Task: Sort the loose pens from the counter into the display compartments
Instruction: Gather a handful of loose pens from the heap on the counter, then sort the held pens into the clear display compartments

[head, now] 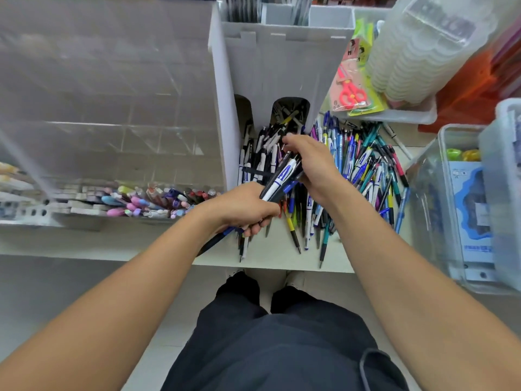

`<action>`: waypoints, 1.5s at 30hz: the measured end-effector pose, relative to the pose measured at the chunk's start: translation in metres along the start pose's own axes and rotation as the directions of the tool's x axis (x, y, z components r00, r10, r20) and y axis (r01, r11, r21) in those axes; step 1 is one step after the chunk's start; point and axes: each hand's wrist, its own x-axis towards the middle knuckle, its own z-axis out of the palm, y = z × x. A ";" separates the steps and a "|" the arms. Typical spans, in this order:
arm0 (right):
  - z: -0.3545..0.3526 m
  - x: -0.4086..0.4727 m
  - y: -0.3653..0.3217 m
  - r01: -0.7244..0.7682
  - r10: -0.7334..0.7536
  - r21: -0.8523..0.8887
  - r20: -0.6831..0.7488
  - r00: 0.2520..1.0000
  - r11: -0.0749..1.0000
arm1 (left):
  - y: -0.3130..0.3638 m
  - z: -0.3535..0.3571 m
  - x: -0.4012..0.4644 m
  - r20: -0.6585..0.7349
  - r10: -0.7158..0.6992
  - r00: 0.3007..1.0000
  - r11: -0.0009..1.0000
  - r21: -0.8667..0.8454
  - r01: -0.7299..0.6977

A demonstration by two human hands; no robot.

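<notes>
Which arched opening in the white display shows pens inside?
The right opening: pens show against its dark inside and spill out below. The left opening is narrower in view and shows none in its arch.

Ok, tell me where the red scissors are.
The red scissors sit in the packet upper right, between the white display and the stacked clear containers.

Hands: two, left (242,208) and right (311,162), both gripping one bundle of pens (282,179), count in bundle unclear. Loose pens (363,165) on desk (270,256), centre and centre-right: dozens, too many to count. White display stand (279,63): one, two arched openings visible at base. Packaged red scissors (351,91), upper right: one pair. Clear acrylic organiser (98,94), left: one.
</notes>
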 end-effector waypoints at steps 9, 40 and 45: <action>-0.004 0.013 0.020 0.057 -0.062 -0.061 -0.088 0.994 0.997 | 0.001 0.012 0.044 0.014 -0.021 1.000 0.979 -0.200 0.023; 0.088 -0.139 -0.059 -0.038 -0.006 0.561 0.078 0.997 0.827 | 0.050 -0.019 -0.090 -0.820 -0.174 0.546 -0.011 -0.553 -0.833; 0.095 -0.144 -0.070 0.042 -0.122 0.433 0.158 0.980 0.900 | 0.044 -0.006 -0.093 -0.761 -0.120 0.638 -0.011 -0.641 -0.767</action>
